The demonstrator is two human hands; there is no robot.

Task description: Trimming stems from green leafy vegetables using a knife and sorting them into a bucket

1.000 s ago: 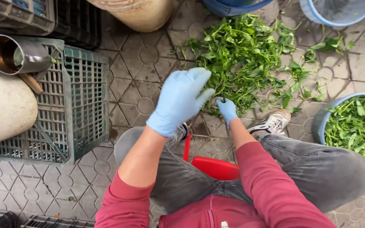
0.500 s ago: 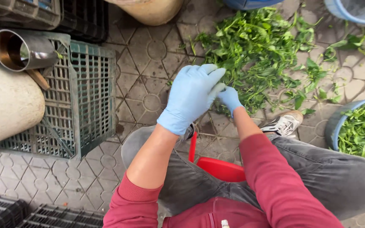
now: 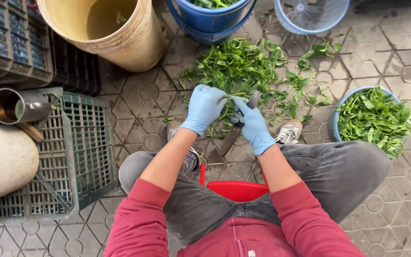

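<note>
Hands in blue gloves meet above a pile of leafy greens (image 3: 243, 66) spread on the paved floor (image 3: 396, 43). Left hand (image 3: 204, 107) closes around a green stem (image 3: 234, 96), pinching it at the fingertips. Right hand (image 3: 251, 124) grips a knife (image 3: 234, 133), its blade slanting down towards the red stool (image 3: 236, 189). Just right, a blue bowl (image 3: 335, 124) holds more greens.

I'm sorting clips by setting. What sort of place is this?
Probably an outdoor yard or market back area used for preparing greens. The ground is patterned paving, loose leafy greens lie heaped on it, and buckets and plastic crates stand around the seated person, whose gloved right hand holds a knife.
</note>
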